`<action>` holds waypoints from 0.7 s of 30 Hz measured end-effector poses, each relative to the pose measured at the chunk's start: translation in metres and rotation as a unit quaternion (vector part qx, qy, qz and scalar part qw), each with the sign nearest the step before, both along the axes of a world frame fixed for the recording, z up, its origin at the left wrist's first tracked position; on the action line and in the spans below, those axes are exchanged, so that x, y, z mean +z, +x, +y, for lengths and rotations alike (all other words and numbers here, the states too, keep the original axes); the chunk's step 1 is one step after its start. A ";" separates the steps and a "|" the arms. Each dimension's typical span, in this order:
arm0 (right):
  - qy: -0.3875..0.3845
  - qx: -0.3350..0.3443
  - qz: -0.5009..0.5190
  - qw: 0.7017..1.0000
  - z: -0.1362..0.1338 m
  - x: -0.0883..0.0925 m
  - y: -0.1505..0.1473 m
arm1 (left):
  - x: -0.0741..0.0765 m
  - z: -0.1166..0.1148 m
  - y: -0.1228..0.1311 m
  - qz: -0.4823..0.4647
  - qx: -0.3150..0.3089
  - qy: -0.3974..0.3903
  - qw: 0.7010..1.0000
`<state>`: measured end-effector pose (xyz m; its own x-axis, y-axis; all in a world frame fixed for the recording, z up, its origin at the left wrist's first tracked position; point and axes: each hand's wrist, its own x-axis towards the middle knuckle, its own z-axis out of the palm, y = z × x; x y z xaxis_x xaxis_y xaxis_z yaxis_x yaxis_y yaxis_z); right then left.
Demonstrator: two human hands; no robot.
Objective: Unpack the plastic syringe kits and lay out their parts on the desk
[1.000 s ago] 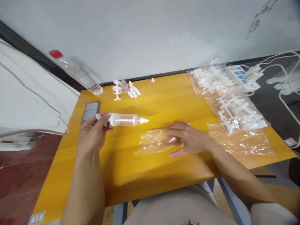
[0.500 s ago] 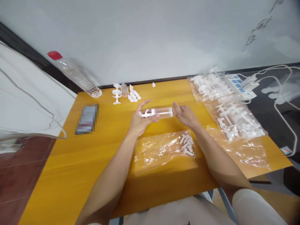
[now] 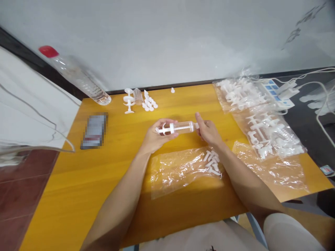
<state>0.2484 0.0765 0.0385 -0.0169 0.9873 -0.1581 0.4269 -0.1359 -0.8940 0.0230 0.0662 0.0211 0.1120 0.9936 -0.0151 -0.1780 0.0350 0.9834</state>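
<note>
A large plastic syringe (image 3: 184, 127) with a clear barrel lies level between my hands, above the table. My left hand (image 3: 156, 137) grips it at the white collar, fingers behind and thumb in front, with the white plunger handle (image 3: 164, 130) pointing left over the palm. At the other end, my right hand (image 3: 208, 132) is closed on the small pale tip, thumb upward; its fingers partly hide the tip. Below the hands, a clear plastic bag (image 3: 180, 167) holds several white nozzle-like pieces (image 3: 212, 162).
Along the back edge stand a white plunger (image 3: 128, 101), a clear barrel (image 3: 138, 96), several white caps (image 3: 149, 102) and one lone piece (image 3: 172, 90). Bags of white parts (image 3: 272, 134) and a power strip (image 3: 274, 92) lie right. A bottle (image 3: 81, 78) and phone (image 3: 94, 130) are left.
My left fingers have come down from a raised pose to close around the collar. My right hand has turned slightly at the tip, now more visible. The view has shifted a little.
</note>
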 end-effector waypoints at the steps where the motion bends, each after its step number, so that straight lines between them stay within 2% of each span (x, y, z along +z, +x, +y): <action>1: -0.033 0.002 0.016 0.999 0.001 -0.001 0.001 | 0.000 -0.001 0.002 0.009 -0.003 0.011 1.000; 3: -0.021 -0.007 0.022 1.000 0.003 -0.003 0.002 | -0.001 0.001 0.007 0.000 0.012 -0.027 1.000; 6: 0.102 -0.017 -0.009 0.995 0.001 -0.003 -0.001 | -0.001 0.008 0.009 -0.035 0.037 -0.163 0.985; 8: 0.158 0.005 -0.009 0.987 -0.001 -0.003 -0.003 | -0.002 0.011 0.006 -0.042 0.033 -0.216 0.975; 10: 0.138 0.032 0.027 0.990 -0.002 -0.003 -0.003 | -0.004 0.011 0.001 -0.039 0.030 -0.181 0.982; 13: 0.027 0.035 0.078 0.996 0.000 -0.006 0.001 | -0.005 0.006 -0.006 -0.017 0.010 -0.042 0.999; 15: -0.013 0.025 0.088 0.996 0.004 -0.009 0.004 | -0.004 0.005 -0.008 -0.007 -0.008 -0.002 1.000; 16: -0.014 0.025 0.090 0.996 0.006 -0.010 0.006 | -0.004 0.006 -0.008 -0.008 -0.009 -0.012 1.000; 20: 0.028 0.042 0.075 0.996 0.007 -0.006 0.009 | -0.003 0.011 -0.007 -0.038 0.025 -0.131 0.990; 21: 0.036 0.035 0.059 0.997 0.006 -0.004 0.009 | -0.003 0.012 -0.007 -0.046 0.029 -0.136 0.989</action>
